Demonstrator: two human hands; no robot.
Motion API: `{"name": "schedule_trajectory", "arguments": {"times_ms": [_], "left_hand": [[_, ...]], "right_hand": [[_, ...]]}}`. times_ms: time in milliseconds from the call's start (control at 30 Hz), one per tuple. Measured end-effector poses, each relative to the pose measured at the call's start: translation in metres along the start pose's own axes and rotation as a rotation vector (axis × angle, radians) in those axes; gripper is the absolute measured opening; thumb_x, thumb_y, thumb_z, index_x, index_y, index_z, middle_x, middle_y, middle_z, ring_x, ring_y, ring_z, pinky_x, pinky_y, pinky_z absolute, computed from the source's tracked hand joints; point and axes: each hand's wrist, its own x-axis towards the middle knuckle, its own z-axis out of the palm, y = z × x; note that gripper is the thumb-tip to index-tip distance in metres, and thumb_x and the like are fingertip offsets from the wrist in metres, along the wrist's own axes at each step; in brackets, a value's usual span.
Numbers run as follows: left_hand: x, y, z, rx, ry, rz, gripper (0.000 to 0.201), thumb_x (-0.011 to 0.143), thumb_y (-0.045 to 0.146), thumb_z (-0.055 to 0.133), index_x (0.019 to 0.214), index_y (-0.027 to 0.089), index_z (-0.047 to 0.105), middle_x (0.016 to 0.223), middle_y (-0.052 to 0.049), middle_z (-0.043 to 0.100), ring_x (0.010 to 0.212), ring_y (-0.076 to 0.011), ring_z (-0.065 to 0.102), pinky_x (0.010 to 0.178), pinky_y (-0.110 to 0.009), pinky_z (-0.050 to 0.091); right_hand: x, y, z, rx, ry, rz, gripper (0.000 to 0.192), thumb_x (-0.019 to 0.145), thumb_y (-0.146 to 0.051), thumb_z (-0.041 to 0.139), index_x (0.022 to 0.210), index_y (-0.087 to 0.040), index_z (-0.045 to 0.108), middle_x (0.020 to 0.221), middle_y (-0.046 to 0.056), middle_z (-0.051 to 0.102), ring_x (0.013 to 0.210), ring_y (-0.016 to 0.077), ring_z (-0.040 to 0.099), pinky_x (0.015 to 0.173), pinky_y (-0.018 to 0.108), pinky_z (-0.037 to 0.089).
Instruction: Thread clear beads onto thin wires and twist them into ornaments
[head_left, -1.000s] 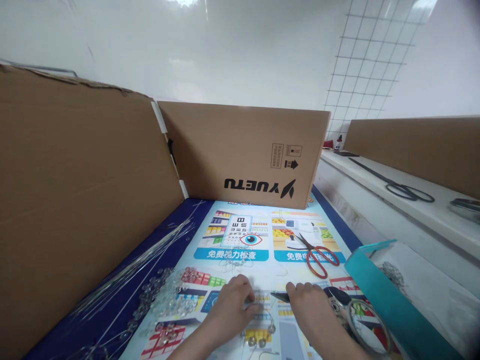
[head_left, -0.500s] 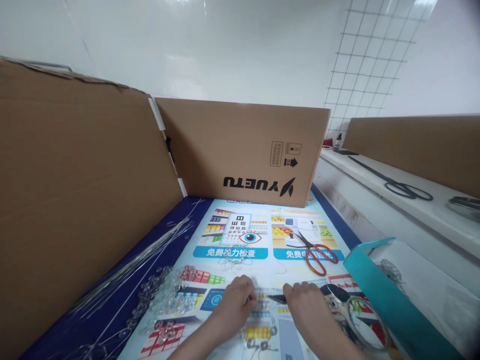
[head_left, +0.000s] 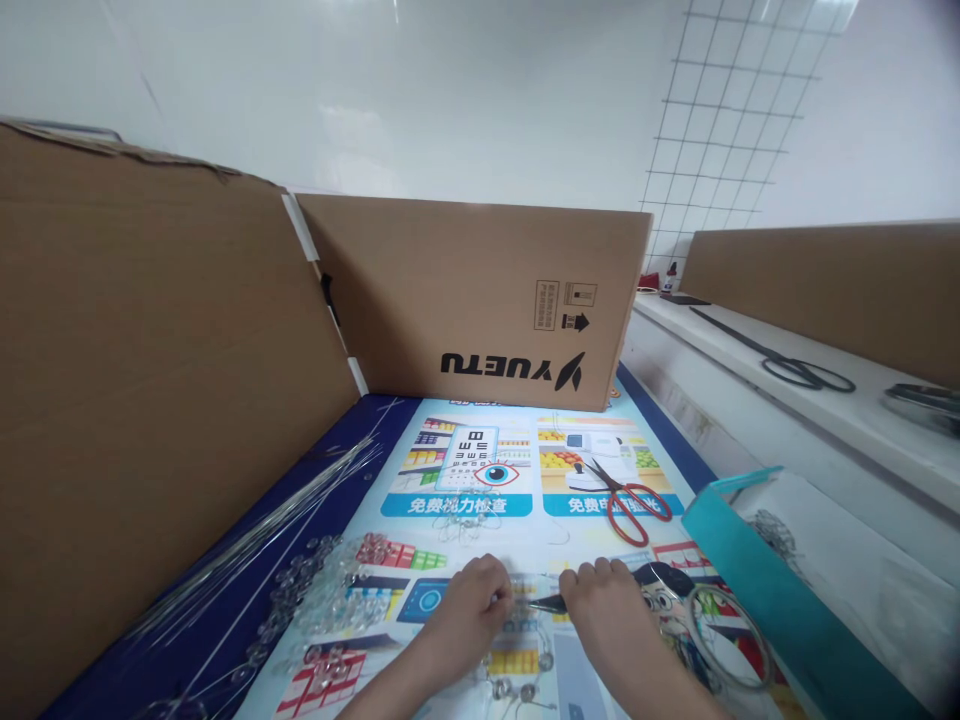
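Place: craft workspace | Signs: clear beads [head_left: 337, 590], wires [head_left: 262, 533], red-handled scissors [head_left: 616, 488], pointed tool [head_left: 549, 604]

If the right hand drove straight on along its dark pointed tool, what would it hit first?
Probably the left hand, just beyond the tip of the dark pointed tool; depth is unclear, and anything finer in between is too small to make out.

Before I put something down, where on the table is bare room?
A bare strip runs between carton and red scissors. Crowded: the left, with wires and beads; the right, with ring and teal box; and the middle, where the right hand holds a pointed tool near the left hand.
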Motion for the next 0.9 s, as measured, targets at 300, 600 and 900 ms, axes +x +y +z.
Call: {"name": "schedule_trajectory", "arguments": {"times_ms": [300,600,900], "left_hand": [[0.000,0.001,-0.002,-0.008,-0.002,-0.001,0.014,0.068,0.006,0.045,0.063,0.019,0.046,0.075,-0.002,0.055,0.074,-0.0170,0.050,0.068,-0.027,0.037],[-0.003,0.013,-0.013,-0.160,0.056,0.039,0.026,0.071,0.009,0.051,0.092,0.022,0.057,0.094,-0.003,0.057,0.087,-0.0182,0.052,0.080,-0.028,0.040],[-0.001,0.018,-0.007,-0.210,0.052,0.104,0.015,0.073,0.011,0.057,0.072,0.023,0.065,0.088,-0.002,0.060,0.086,-0.0179,0.054,0.080,-0.028,0.039]], "right_hand": [[0.000,0.005,0.001,0.015,0.022,0.007,0.018,0.073,-0.002,0.050,0.081,-0.018,0.054,0.073,0.007,0.059,0.072,0.0236,0.054,0.062,0.034,0.032],[0.002,0.004,0.003,0.021,0.017,0.003,0.016,0.075,-0.004,0.052,0.082,-0.018,0.054,0.073,0.007,0.059,0.072,0.0224,0.054,0.062,0.033,0.031],[-0.001,0.003,-0.001,0.029,0.025,-0.011,0.018,0.074,-0.003,0.050,0.082,-0.019,0.054,0.074,0.007,0.059,0.071,0.0239,0.053,0.061,0.034,0.030]]}}
